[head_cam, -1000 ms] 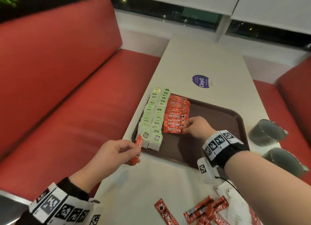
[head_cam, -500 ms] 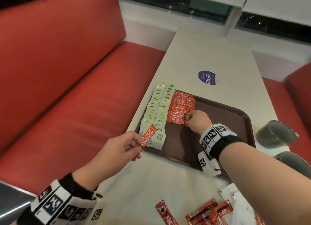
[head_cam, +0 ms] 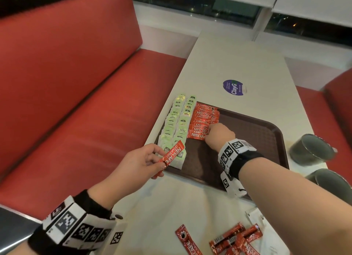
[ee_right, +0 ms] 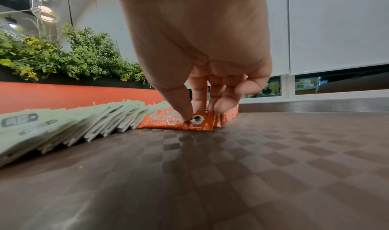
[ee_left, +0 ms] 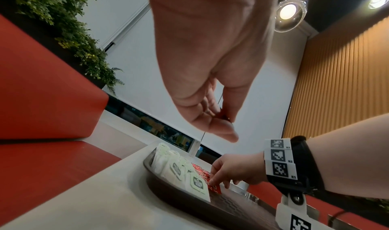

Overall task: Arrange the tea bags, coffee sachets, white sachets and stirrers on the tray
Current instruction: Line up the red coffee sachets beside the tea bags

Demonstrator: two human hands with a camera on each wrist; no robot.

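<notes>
A brown tray carries two rows of green tea bags along its left side and a row of overlapping red coffee sachets beside them. My right hand is at the near end of that row. Its thumb tip sits on the face of the front coffee sachet and its index finger on the upper edge, pinching it. My left hand hovers over the tray's near left corner and pinches one red coffee sachet, held slanted in the air.
Loose red sachets and white sachets lie on the white table near me. Two metal cups stand right of the tray. A red bench runs along the table's left side. A round purple sticker lies beyond the tray.
My left hand has lifted its sachet up and forward, towards the tray's near left corner. My right hand has stayed at the near end of the red row.
</notes>
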